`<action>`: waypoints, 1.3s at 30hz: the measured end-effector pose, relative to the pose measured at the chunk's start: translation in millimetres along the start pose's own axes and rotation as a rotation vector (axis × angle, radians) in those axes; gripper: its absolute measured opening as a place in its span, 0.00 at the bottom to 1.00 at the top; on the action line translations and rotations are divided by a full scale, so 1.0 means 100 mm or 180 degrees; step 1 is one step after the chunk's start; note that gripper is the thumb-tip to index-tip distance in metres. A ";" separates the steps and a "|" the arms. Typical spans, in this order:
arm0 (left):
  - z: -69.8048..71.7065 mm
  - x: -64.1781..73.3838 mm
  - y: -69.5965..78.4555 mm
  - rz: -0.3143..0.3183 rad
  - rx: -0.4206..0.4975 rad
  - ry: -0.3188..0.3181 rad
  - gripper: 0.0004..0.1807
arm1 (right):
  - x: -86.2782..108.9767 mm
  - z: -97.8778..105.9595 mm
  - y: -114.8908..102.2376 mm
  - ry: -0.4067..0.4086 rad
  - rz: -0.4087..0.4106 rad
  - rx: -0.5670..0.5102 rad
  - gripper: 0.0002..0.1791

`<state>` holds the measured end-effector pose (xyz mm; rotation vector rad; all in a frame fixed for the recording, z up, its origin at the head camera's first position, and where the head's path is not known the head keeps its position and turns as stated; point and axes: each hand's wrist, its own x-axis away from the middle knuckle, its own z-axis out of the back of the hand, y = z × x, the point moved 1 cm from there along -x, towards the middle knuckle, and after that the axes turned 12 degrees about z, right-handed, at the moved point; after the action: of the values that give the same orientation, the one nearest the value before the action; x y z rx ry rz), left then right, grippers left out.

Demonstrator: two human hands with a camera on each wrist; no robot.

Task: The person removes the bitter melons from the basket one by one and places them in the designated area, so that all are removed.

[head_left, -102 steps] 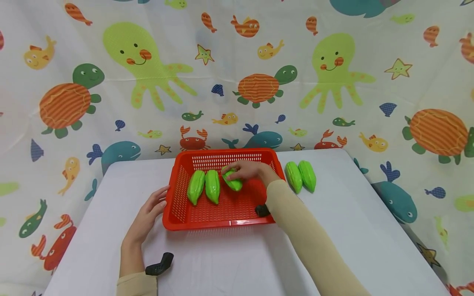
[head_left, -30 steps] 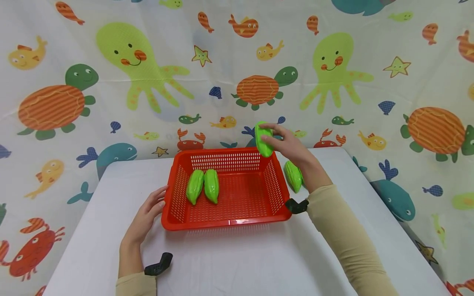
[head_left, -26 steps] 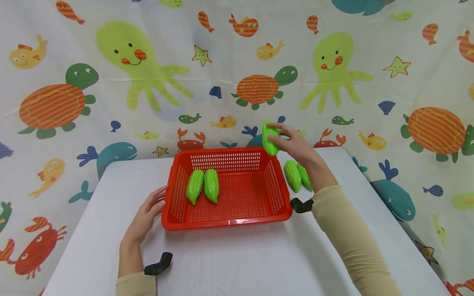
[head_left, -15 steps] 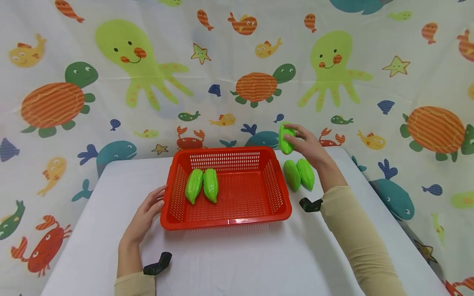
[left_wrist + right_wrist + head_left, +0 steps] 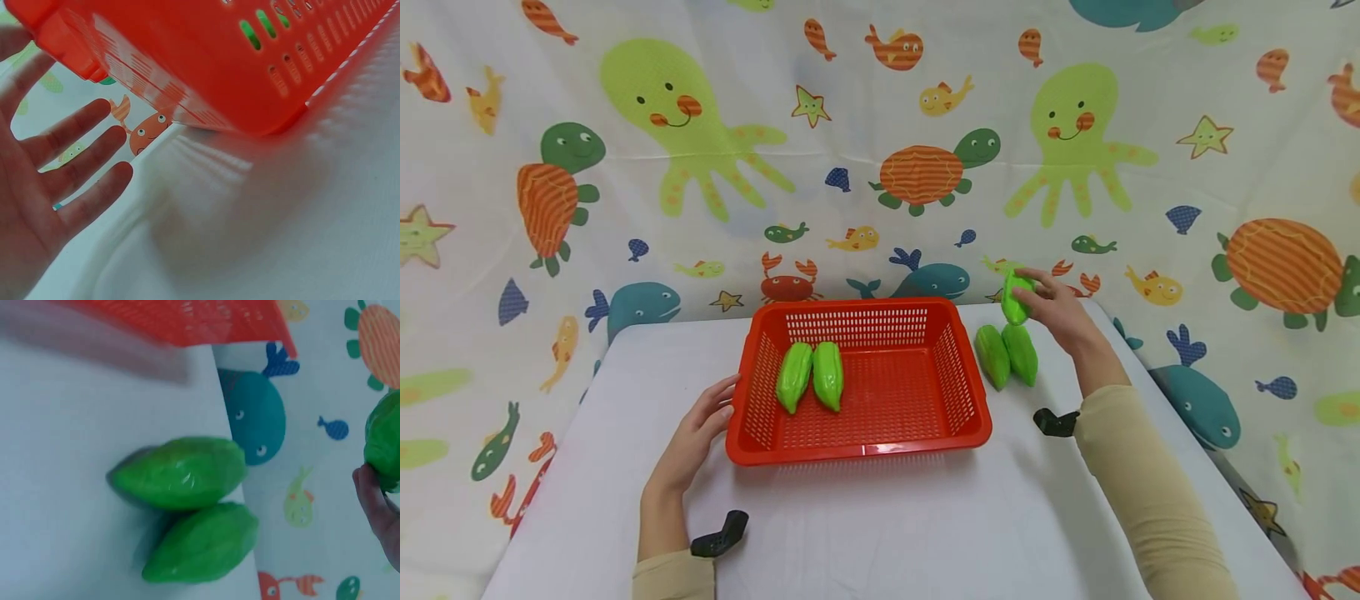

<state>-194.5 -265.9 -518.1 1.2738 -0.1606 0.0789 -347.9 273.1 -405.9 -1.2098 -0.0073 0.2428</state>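
My right hand [image 5: 1063,317] pinches a green star fruit [image 5: 1015,302] between thumb and fingers. It hangs above the table's back right, over two more star fruits lying side by side, a left one [image 5: 992,358] and a right one [image 5: 1022,355]. In the right wrist view the held star fruit [image 5: 384,440] is cut off at the right edge. At the red basket [image 5: 865,452], my left hand [image 5: 692,437] touches the left rim with its fingers extended. Inside the basket's left part lie two star fruits, one [image 5: 794,377] beside the other [image 5: 828,377].
The white table [image 5: 880,533] stretches in front of the basket and to both sides. Behind it hangs a curtain [image 5: 865,100] printed with sea animals. A black wrist camera [image 5: 721,536] sits at the left wrist, another black camera [image 5: 1056,422] at the right.
My right hand has lifted a star fruit out of the basket and carried it right, past the rim, then lower above the two on the table. The left hand stays at the rim.
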 end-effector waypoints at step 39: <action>0.01 -0.02 -0.02 -0.0043 -0.0008 -0.0023 0.30 | 0.32 0.41 1.04 -0.0418 -0.0724 0.0374 0.33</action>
<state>-196.5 -267.4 -520.4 1.2727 -0.1583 0.0623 -341.6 351.9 -491.7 -1.0643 -0.2406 0.1210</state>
